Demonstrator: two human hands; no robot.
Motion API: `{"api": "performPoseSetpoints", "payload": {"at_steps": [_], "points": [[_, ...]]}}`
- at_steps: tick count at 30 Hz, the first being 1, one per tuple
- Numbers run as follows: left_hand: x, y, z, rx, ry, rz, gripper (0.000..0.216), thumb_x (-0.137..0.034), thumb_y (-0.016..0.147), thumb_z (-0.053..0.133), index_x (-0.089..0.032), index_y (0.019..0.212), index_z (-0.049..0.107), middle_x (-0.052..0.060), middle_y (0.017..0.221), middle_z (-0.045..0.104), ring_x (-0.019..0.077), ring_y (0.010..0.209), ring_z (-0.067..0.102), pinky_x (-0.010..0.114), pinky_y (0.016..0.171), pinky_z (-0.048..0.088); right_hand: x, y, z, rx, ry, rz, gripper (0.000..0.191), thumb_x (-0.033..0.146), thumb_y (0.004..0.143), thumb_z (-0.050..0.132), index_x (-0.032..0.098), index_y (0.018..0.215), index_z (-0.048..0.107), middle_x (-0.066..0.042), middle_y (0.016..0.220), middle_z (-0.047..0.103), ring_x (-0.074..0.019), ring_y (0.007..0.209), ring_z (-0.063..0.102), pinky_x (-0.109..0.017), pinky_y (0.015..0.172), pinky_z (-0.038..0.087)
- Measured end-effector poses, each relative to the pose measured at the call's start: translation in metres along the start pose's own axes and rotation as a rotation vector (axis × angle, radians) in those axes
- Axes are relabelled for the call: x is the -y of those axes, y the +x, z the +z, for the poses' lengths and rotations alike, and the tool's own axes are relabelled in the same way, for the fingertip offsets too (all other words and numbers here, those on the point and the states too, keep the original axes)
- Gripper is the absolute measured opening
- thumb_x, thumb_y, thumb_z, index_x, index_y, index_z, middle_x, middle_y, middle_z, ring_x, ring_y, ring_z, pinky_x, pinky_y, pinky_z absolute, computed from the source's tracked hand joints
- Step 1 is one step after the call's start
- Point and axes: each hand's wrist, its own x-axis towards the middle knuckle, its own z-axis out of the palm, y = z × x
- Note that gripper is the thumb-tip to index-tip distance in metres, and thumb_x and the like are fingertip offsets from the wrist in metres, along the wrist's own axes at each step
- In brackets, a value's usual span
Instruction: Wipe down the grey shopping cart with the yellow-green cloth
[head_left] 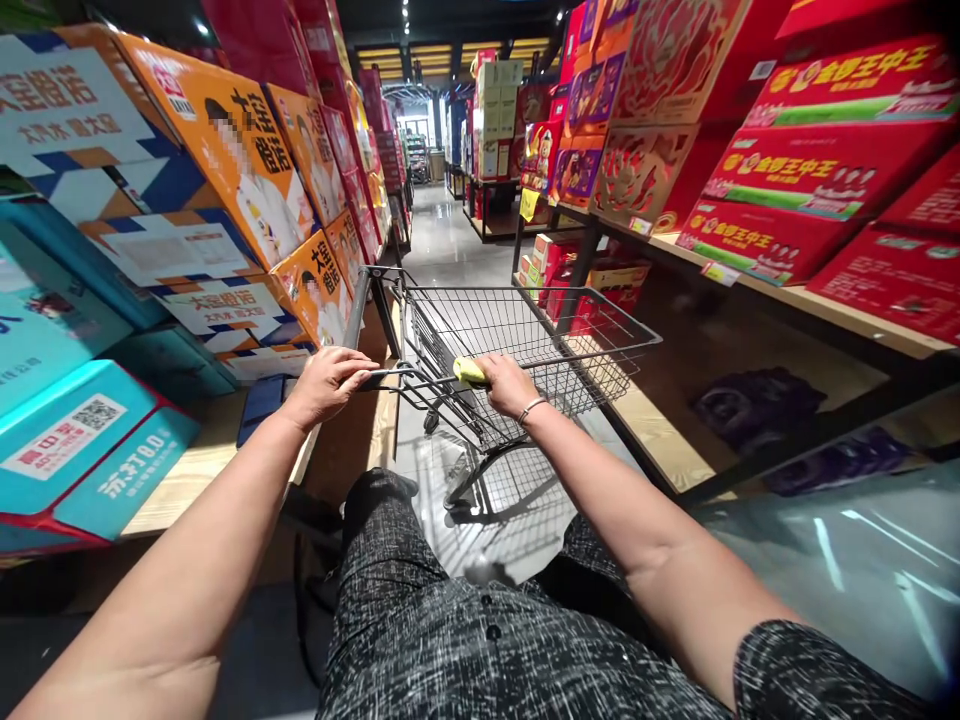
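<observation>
A dark wire shopping cart (pixel 525 330) stands in front of me in the aisle, angled to the right, and I see only bare wire inside its basket. My left hand (pixel 330 385) is closed around the left end of the cart's handle (pixel 390 374). Farther right along the same bar, my right hand (pixel 508 387) is closed, with a bracelet on its wrist. A yellow-green piece that looks like a folded cloth (pixel 469 370) pokes out of the right hand over the bar. The fingertips of the right hand are partly hidden.
Stacked orange drink cartons (pixel 225 150) and turquoise boxes (pixel 97 440) rise close on the left. Along the right, a wooden shelf (pixel 847 315) holds red boxes (pixel 795 190). Grey shiny floor (pixel 442 225) runs ahead between the shelves, past a carton stack (pixel 499 115).
</observation>
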Motion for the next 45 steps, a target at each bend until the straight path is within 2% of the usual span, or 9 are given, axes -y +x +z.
{"api": "performPoseSetpoints", "payload": {"at_steps": [5, 12, 20, 25, 29, 34, 39, 42, 45], "points": [[-0.015, -0.007, -0.002, 0.014, 0.206, -0.159, 0.036, -0.034, 0.093, 0.045, -0.024, 0.114, 0.073, 0.008, 0.109, 0.073, 0.0273, 0.106, 0.062, 0.044, 0.096, 0.043, 0.000, -0.004, 0.000, 0.001, 0.029, 0.025, 0.054, 0.003, 0.079, 0.051, 0.027, 0.127, 0.057, -0.005, 0.122, 0.062, -0.0224, 0.103, 0.052, -0.031, 0.082, 0.044], [-0.049, 0.007, 0.039, 0.015, 0.374, -0.367, 0.054, -0.060, 0.088, 0.051, -0.020, 0.122, 0.065, 0.016, 0.125, 0.060, 0.0397, 0.125, 0.046, 0.062, 0.116, 0.011, -0.056, -0.033, -0.010, 0.024, -0.158, 0.297, 0.039, 0.006, 0.084, 0.049, 0.025, 0.115, 0.061, -0.007, 0.112, 0.064, -0.0221, 0.094, 0.054, -0.030, 0.073, 0.039], [0.003, 0.034, 0.053, -0.028, 0.264, -0.370, 0.048, -0.059, 0.090, 0.045, -0.021, 0.110, 0.067, 0.016, 0.119, 0.059, 0.0408, 0.125, 0.044, 0.066, 0.115, 0.011, -0.066, -0.022, -0.012, 0.116, 0.005, 0.259, 0.037, 0.009, 0.073, 0.058, 0.023, 0.107, 0.061, -0.004, 0.099, 0.069, -0.0196, 0.088, 0.059, -0.027, 0.071, 0.040], [0.033, 0.051, 0.063, -0.119, 0.133, -0.395, 0.052, -0.056, 0.086, 0.051, -0.019, 0.121, 0.061, 0.019, 0.129, 0.056, 0.0425, 0.133, 0.037, 0.068, 0.116, 0.006, -0.049, -0.017, -0.017, 0.185, 0.053, 0.244, 0.034, 0.014, 0.072, 0.060, 0.025, 0.104, 0.063, -0.001, 0.096, 0.071, -0.0176, 0.080, 0.060, -0.025, 0.065, 0.039], [0.038, 0.058, 0.066, -0.117, 0.100, -0.427, 0.058, -0.054, 0.085, 0.052, -0.016, 0.128, 0.055, 0.021, 0.137, 0.051, 0.0426, 0.140, 0.030, 0.065, 0.119, 0.002, -0.037, -0.020, -0.027, 0.250, 0.017, 0.248, 0.035, 0.012, 0.069, 0.060, 0.025, 0.101, 0.063, 0.000, 0.088, 0.070, -0.0163, 0.074, 0.060, -0.024, 0.061, 0.037], [0.036, 0.064, 0.071, -0.081, 0.032, -0.426, 0.066, -0.043, 0.082, 0.057, -0.014, 0.140, 0.045, 0.020, 0.147, 0.042, 0.0413, 0.148, 0.016, 0.062, 0.121, -0.005, -0.039, -0.022, -0.043, 0.471, 0.289, 0.325, 0.041, 0.008, 0.066, 0.059, 0.026, 0.102, 0.061, 0.003, 0.078, 0.069, -0.0149, 0.067, 0.062, -0.022, 0.057, 0.042], [0.044, 0.079, 0.083, -0.111, -0.005, -0.416, 0.065, -0.031, 0.079, 0.059, -0.016, 0.140, 0.044, 0.017, 0.146, 0.043, 0.0378, 0.150, 0.015, 0.060, 0.124, -0.004, -0.044, -0.017, -0.047, 0.548, 0.533, 0.298, 0.037, 0.005, 0.064, 0.055, 0.023, 0.096, 0.060, 0.003, 0.082, 0.070, -0.0151, 0.077, 0.067, -0.020, 0.066, 0.050], [0.052, 0.091, 0.092, -0.128, -0.054, -0.420, 0.065, -0.025, 0.076, 0.059, -0.018, 0.140, 0.045, 0.014, 0.151, 0.039, 0.0361, 0.153, 0.007, 0.060, 0.125, -0.001, -0.054, 0.000, -0.043, 0.651, 0.638, 0.206, 0.043, 0.005, 0.066, 0.055, 0.022, 0.105, 0.059, 0.001, 0.096, 0.071, -0.0155, 0.086, 0.067, -0.022, 0.075, 0.053], [0.062, 0.103, 0.104, -0.147, -0.111, -0.432, 0.071, -0.021, 0.073, 0.061, -0.020, 0.142, 0.042, 0.010, 0.160, 0.027, 0.0350, 0.154, -0.006, 0.060, 0.125, 0.003, -0.063, 0.032, -0.028, 0.583, 0.569, 0.135, 0.048, 0.005, 0.070, 0.055, 0.020, 0.116, 0.056, -0.002, 0.110, 0.068, -0.0169, 0.095, 0.065, -0.026, 0.082, 0.053]]}}
